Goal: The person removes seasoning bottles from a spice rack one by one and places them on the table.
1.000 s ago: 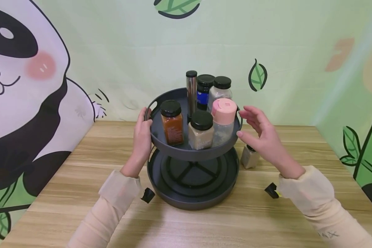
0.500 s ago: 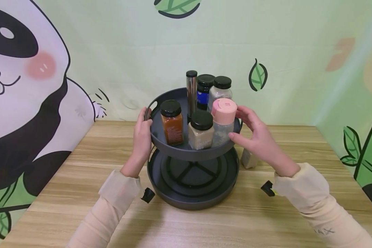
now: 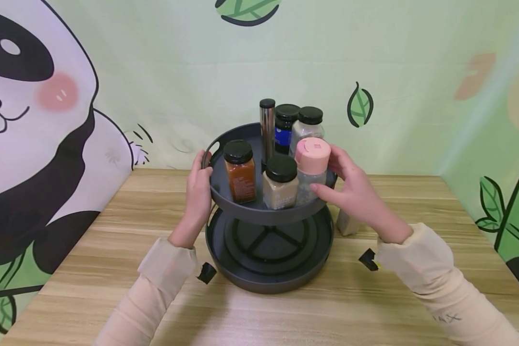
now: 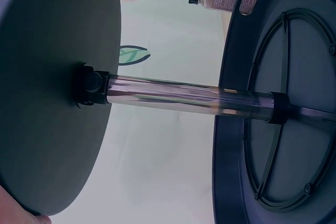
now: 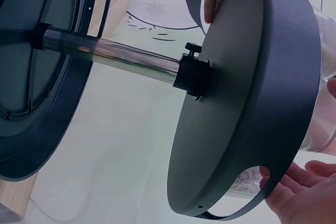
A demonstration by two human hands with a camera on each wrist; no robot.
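A dark grey two-tier round rack (image 3: 270,216) stands on the table. My left hand (image 3: 197,192) grips the upper tray's rim at its left handle hole; in the left wrist view only part of that hand (image 4: 21,208) shows. My right hand (image 3: 354,192) is around a clear shaker bottle with a pink lid (image 3: 313,156), thumb in front and fingers behind, partly hidden. In the right wrist view, that hand's fingers (image 5: 294,187) are beside the tray's handle hole. An orange-brown spice jar (image 3: 241,178) and a beige jar with a black lid (image 3: 281,190) share the upper tray.
A chrome post (image 3: 267,129), a blue-labelled jar (image 3: 283,137) and a clear jar with black lid (image 3: 304,127) stand at the tray's back. Another small jar (image 3: 348,223) is on the table right of the rack, partly behind my right hand. The lower tray (image 3: 268,283) is below.
My right hand has moved left from the tray's right edge onto the pink-lidded shaker bottle, its thumb now in front of the clear body. The left hand and the rack stay put.
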